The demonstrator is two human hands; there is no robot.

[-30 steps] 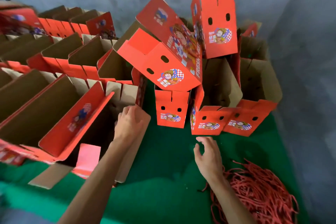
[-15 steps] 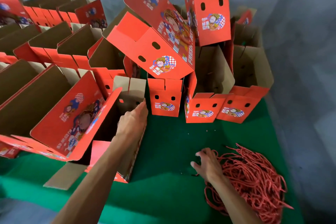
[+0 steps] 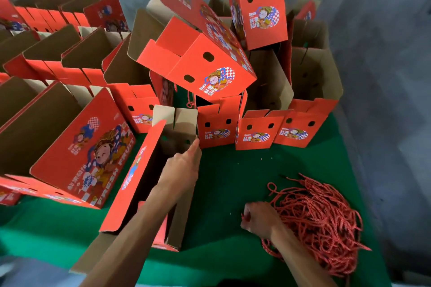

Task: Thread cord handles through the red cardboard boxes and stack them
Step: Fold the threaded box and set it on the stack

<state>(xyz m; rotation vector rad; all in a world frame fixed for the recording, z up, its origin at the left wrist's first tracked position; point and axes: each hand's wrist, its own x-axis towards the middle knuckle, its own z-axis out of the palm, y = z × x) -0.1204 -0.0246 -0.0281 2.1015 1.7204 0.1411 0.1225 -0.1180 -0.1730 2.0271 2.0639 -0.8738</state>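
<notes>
Cords (image 3: 321, 223) have now been reached: against the picture a second ago, where the right hand (image 3: 258, 219) hovered open over bare green cloth (image 3: 224, 193), it has been brought down onto the near edge of the heap, fingers curled in; a strand or two appears to be pinched, though which one cannot be told. The left hand (image 3: 184, 165) has been slid from the box's near side wall to its far corner, forefinger stretched along the wall edge, the other fingers hidden behind it, so the grip cannot be judged. The open box (image 3: 149, 177) has been held in place close in front, its end panel with two punched holes facing the hand. Judged stage: cord pick-up for this box, threading not yet begun. Materials: cords are twisted red rope, limp, tangled in a loose pile, so one strand will likely drag neighbours. Boxes are corrugated card, glossy red print outside, raw brown inside, flaps slotted and standing loose. Stacked boxes (image 3: 203, 63) behind lean at odd angles, one tilted over the row below; a bump could be expected to tip them.
</notes>
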